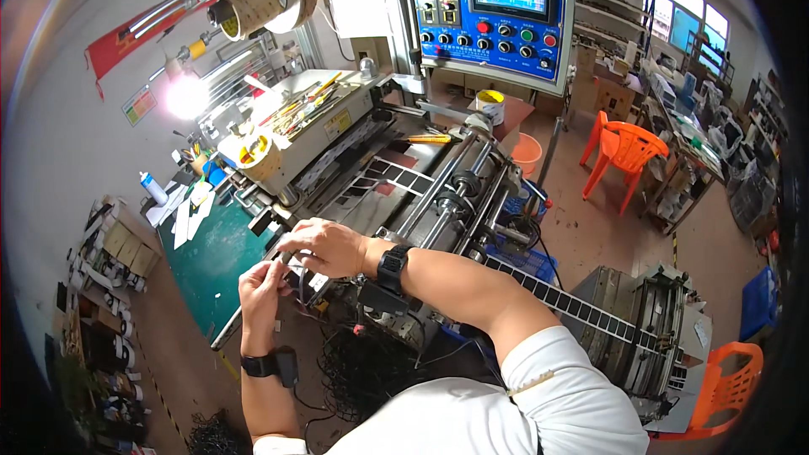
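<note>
My left hand [259, 293] is closed in a pinch at the near left corner of a roller-fed machine [341, 194]. Just above it, my right hand [327, 246] reaches across with its fingers curled downward, close to the left fingertips. Whatever sits between the fingers is too small and covered to make out. A strip with black rectangles [404, 179] runs over the machine bed, beyond my right hand. Metal rollers [447, 202] lie to the right of the strip.
A control panel [489, 21] rises at the back. Tools [308, 105] lie on the machine's upper ledge. At left stands a green-topped table [206, 265]. Black scrap [362, 375] is heaped below my arms. Orange chairs [624, 152] stand at right.
</note>
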Available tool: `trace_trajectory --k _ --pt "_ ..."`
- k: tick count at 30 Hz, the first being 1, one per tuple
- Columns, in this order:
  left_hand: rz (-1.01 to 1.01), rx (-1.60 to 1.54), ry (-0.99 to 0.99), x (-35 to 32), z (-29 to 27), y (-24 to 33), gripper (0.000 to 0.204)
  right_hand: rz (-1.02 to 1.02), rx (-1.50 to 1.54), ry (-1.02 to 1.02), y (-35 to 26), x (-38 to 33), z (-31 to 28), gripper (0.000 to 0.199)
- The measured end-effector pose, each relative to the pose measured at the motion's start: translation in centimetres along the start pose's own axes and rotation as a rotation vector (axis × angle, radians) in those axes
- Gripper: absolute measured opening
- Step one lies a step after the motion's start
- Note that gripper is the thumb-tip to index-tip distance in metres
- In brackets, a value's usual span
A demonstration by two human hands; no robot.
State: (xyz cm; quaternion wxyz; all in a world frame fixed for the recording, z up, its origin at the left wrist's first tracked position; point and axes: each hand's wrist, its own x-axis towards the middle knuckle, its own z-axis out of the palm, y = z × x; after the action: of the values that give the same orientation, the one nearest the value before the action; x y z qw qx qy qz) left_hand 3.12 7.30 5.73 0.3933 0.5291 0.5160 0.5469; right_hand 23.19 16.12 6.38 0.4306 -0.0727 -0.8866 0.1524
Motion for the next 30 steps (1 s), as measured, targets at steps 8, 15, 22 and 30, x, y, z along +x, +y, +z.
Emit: trace_trajectory --k 8,15,22,30 --pt "-0.059 0.101 -0.04 -2.4 -2.4 2.4 0.025 0.128 0.205 0.149 -4.8 -1.4 -2.0 0.028" --pt "-0.03 0.277 -0.032 -3.7 -4.2 2.6 0.027 0.522 0.304 0.015 -13.0 -15.2 -9.9 0.029" --pt "-0.013 0.432 -0.149 0.2 -12.4 -1.6 0.026 1.172 0.522 0.224 -24.0 -42.2 -10.5 0.035" --pt "-0.203 0.624 -0.028 -3.9 -13.9 1.4 0.034 1.958 0.487 0.1 -42.3 -63.3 -3.7 0.054"
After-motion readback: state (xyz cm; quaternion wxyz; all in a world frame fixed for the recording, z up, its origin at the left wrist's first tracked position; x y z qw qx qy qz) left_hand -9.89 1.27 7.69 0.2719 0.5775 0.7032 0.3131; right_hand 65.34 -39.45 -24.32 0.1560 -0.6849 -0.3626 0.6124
